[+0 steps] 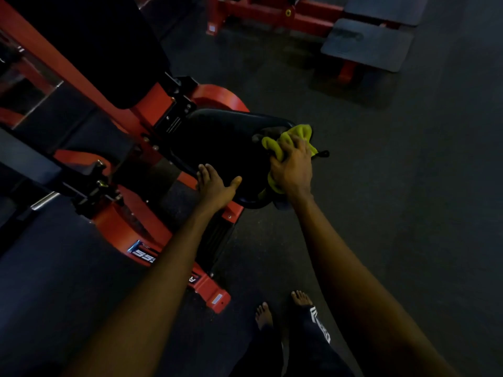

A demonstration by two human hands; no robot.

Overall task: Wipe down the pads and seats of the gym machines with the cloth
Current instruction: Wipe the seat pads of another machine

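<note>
My left hand lies flat to steady the seat; my right hand clutches the cloth, wiping its right edge.

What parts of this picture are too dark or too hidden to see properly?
All in the head view:
- Seat: too dark to show dirt or wet patches.
- Cloth: partly covered by the right hand gripping it, so its full shape is hidden.
- Label: partly covered by the left arm; only a few letters show.
- Back pad: cut off by the top edge.
</note>
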